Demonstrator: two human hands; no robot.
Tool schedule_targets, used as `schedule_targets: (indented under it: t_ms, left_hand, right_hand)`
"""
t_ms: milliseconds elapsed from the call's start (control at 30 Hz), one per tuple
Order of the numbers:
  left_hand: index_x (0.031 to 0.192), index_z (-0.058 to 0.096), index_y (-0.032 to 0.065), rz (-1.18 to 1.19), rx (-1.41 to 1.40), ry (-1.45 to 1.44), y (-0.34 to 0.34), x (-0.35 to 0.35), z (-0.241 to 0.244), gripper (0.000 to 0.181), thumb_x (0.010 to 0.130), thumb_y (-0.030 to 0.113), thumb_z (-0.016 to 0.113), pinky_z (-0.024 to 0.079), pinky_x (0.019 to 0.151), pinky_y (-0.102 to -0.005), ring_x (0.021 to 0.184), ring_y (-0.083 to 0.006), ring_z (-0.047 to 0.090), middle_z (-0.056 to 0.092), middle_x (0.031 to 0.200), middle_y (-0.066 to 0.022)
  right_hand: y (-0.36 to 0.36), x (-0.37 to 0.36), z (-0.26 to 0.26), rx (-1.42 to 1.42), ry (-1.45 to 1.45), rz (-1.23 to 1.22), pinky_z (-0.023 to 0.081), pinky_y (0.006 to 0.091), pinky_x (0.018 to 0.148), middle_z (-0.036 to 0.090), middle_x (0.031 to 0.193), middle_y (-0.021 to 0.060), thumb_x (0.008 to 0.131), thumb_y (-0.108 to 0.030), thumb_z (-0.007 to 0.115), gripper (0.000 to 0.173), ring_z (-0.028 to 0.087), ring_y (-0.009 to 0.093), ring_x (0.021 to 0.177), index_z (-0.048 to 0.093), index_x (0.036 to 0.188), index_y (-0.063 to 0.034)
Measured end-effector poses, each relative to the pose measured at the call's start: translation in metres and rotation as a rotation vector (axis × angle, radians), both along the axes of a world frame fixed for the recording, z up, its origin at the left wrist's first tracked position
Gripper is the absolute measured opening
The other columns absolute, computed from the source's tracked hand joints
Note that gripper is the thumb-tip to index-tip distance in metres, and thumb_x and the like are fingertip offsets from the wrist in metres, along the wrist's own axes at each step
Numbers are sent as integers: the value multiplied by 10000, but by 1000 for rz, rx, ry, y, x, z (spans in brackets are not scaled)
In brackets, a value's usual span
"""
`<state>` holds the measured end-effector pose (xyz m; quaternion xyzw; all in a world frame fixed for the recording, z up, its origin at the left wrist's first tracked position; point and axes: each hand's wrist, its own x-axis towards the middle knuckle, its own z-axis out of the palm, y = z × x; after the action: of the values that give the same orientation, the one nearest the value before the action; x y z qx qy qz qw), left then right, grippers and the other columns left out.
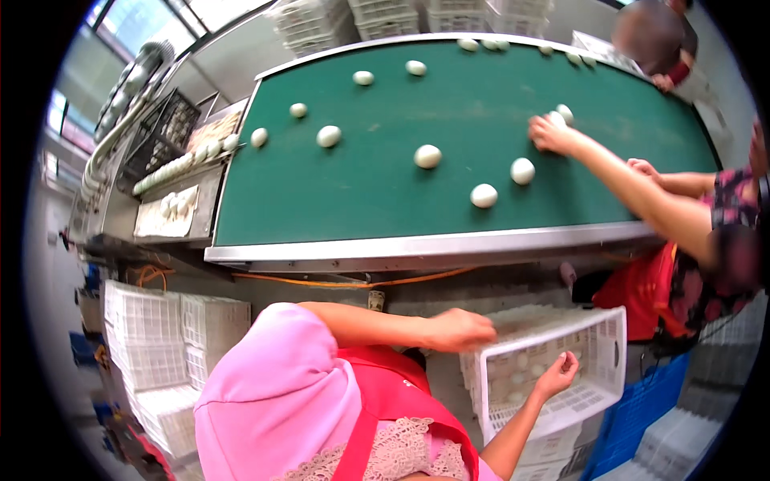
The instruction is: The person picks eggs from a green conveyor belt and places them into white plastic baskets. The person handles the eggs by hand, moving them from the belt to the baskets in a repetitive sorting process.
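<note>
My left hand (462, 330) is blurred and curled, just beside the near left corner of a white plastic crate (556, 428). Whether it holds anything is not clear. My right hand (558, 374) hovers over the open crate, its fingers bent inward; I cannot make out anything in it. Several pale eggs (518, 379) lie inside the crate, partly hidden by its shadow and my hand. Beyond the crate, more whitish eggs are spread over a green conveyor belt (373, 198), among them one egg (483, 196) near its front edge and another egg (523, 171) behind it.
At right, a co-worker's hand (550, 133) is on an egg on the belt. Another person (683, 54) stands at the far corner. A roller line of eggs (174, 171) meets the belt's left end. Stacked white crates (144, 337) stand left; a blue crate (637, 409) stands right.
</note>
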<state>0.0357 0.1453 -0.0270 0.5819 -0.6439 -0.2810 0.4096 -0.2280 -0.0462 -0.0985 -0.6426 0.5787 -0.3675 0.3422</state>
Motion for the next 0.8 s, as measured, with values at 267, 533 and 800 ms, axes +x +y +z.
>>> schedule_targets:
  t_ms: [267,533,800]
  left_hand:
    - [1021,718,39,1168,-49,105,222,214,36,127,920,25,641,540,720,-273,798,-141,664,706,922,-71]
    - [1326,550,102,1535,30,21,317,347,36,512,857,174,744,561,813,-353,1048,-241,639,578,1285,-112]
    - [1547,297,158,1723,123,-374,260,522,23,1048,738,578,813,401,1063,-553,1391,-440,321,300,1551,-193]
  right_hand:
    - [124,308,139,-167,-184,849,494,257,619,609,1191,92,862,-8,726,313,603,145,837,651,1163,-50]
    - [190,533,110,-448,379,1051,459,551,1016,358,1508,211,733,-429,871,1001,425,452,1305,328,1539,-188]
    - [207,633,109,-499,587,1197,548,480,842,532,1291,131,682,-406,904,1105,564,351,1129,276,1576,-243]
